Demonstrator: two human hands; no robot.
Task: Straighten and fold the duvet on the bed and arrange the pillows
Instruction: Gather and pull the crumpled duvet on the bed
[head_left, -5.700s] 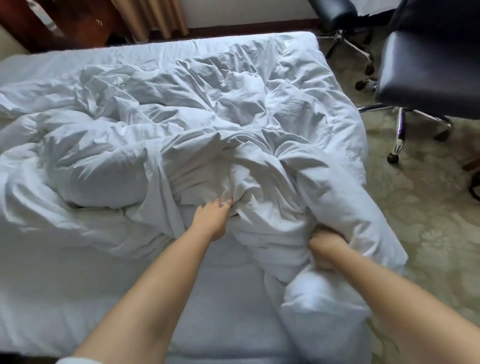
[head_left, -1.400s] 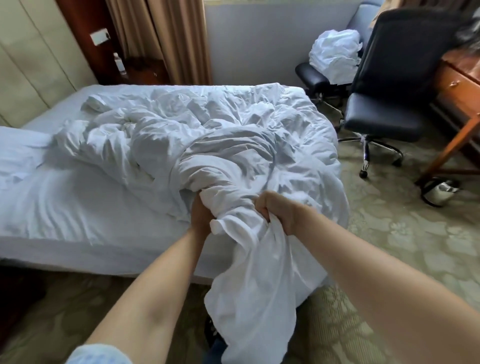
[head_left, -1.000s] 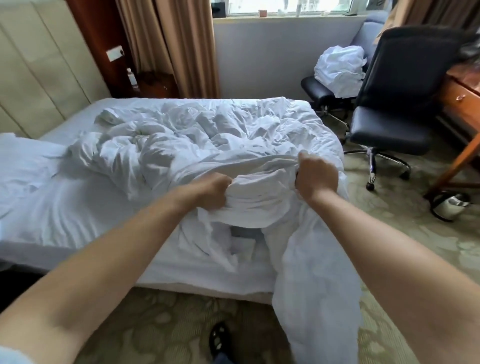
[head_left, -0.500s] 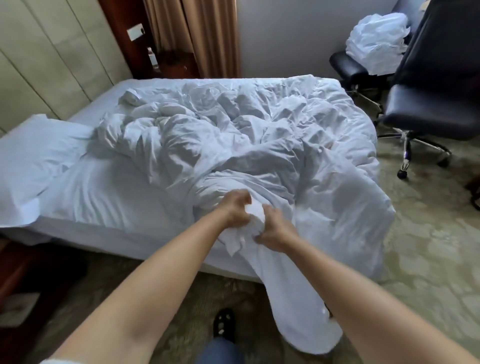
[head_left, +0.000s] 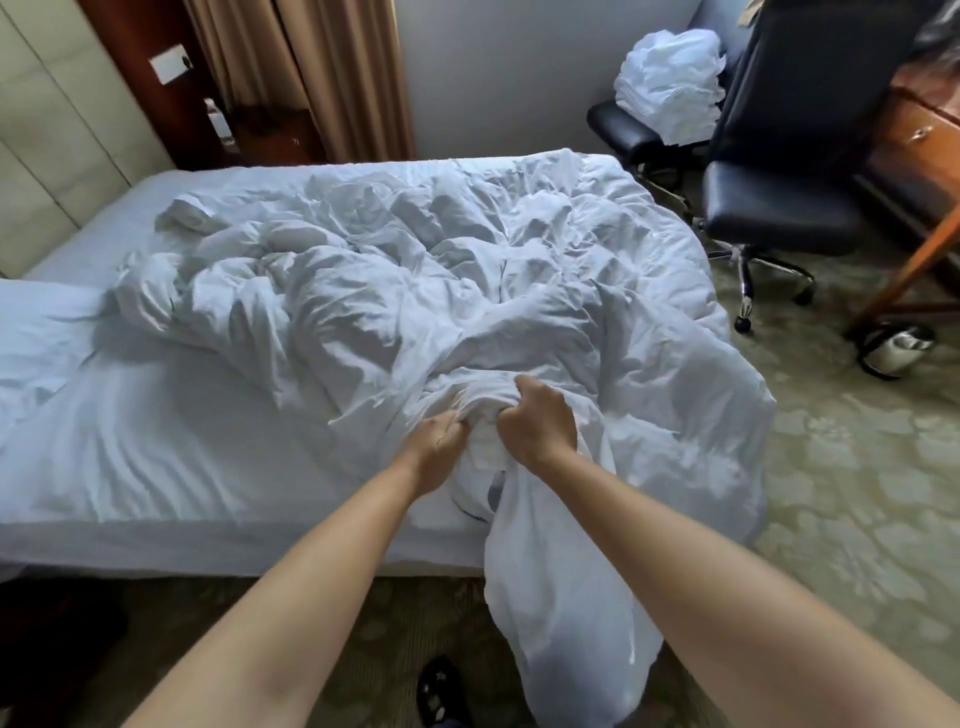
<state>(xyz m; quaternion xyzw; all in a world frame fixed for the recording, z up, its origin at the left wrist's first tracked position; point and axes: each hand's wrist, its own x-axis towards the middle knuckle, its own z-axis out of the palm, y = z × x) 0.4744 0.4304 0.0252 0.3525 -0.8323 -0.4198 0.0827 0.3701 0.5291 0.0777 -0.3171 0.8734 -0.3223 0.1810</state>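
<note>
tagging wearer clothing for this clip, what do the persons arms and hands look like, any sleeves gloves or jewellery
Both forearms are bare from the bottom of the frame to the wrists; no sleeve shows in this view. The left hand and right hand wear no gloves. No watch, bracelet or ring is visible, though the fingers are partly buried in white fabric.

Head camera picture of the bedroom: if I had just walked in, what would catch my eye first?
The big crumpled white duvet heaped across the bed, one end spilling over the near edge toward the floor. At that edge the left hand and right hand grip a bunch of it, close together. Far right, a heap of white linen sits on a dark chair.
</note>
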